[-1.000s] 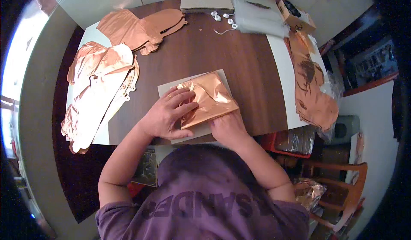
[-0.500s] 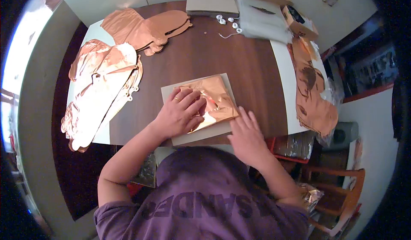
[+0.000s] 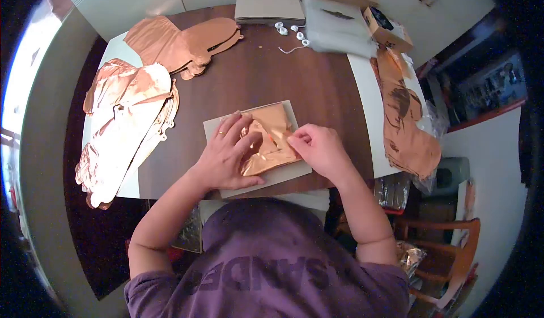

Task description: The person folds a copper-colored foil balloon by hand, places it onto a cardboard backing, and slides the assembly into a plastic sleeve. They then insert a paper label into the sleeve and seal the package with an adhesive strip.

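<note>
A folded copper-coloured foil sheet (image 3: pixel 275 156) lies on a light grey card (image 3: pixel 226 194) near the table's front edge. Fingers apart, my left hand (image 3: pixel 225 152) rests on the left part of the foil, with its thumb low over the card. At the foil's right edge, my right hand (image 3: pixel 319 151) has its thumb and index finger pinched together on the foil.
Flat copper foil shapes (image 3: pixel 127 119) and more foil (image 3: pixel 192 40) lie on the left of the table (image 3: pixel 255 80). Behind are stacked cards (image 3: pixel 269 6), white ribbon coils (image 3: pixel 283 30) and clear plastic bags (image 3: pixel 340 26). Other foil (image 3: pixel 405 114) hangs over the right edge.
My right hand has moved up and left from the card's lower right and now pinches the foil's edge. My left hand's fingers have spread wider. The view has shifted slightly.
</note>
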The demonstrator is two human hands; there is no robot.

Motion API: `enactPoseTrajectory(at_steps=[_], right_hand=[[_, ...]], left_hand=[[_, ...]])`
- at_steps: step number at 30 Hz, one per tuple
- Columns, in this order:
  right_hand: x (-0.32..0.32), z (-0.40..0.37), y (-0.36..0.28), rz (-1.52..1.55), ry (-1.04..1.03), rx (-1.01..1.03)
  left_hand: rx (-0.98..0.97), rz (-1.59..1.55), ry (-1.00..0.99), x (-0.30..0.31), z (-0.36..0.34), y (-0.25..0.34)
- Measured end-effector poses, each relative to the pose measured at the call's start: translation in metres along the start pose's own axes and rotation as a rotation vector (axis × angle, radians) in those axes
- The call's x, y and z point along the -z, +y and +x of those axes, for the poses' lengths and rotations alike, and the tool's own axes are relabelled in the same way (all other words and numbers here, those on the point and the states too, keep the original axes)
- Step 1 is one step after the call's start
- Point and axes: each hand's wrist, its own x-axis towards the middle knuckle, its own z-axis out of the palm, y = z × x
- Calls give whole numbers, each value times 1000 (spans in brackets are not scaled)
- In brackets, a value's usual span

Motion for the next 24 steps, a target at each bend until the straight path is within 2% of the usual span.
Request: enactPoseTrajectory(at_steps=[7, 13, 19, 22, 24], right_hand=[[-9, -6, 20, 382, 1, -21], [-8, 3, 27, 657, -107, -164], [-6, 12, 29, 672, -182, -168], [-11, 15, 31, 820, -141, -225], [-11, 12, 30, 914, -96, -247]], left_hand=[[43, -14, -103, 3, 0, 5], [-10, -76, -160, 17, 1, 7], [-178, -147, -84, 20, -10, -8], [-250, -121, 48, 9, -14, -18], [-213, -202, 88, 7, -13, -22]])
